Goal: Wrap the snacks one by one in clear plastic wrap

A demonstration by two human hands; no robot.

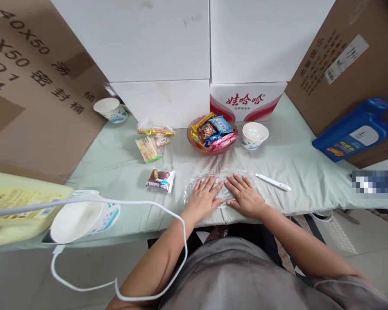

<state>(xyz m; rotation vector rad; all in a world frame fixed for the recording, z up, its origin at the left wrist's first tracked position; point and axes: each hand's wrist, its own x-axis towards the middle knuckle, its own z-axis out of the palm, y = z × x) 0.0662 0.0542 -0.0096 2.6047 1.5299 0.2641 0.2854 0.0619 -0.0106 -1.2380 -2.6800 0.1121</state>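
My left hand (204,198) lies flat with fingers spread on a sheet of clear plastic film (223,199) at the table's front edge. Beside it, my right hand (245,196) presses on the same film, its fingers also apart. Just right of that hand rests a white utility knife (273,182). A pink glass bowl (210,151) heaped with wrapped snacks stands behind the film. Left of my left hand is a wrapped snack (160,180) in brown and white packaging. What lies under my palms is hidden.
Further left lie a cracker packet (148,149) and a yellow packet (155,130). Paper bowls stand at right (255,135), back left and front left. A blue bottle (352,129) leans against a carton. White boxes (161,103) wall the back. A white cable (155,204) crosses the front left.
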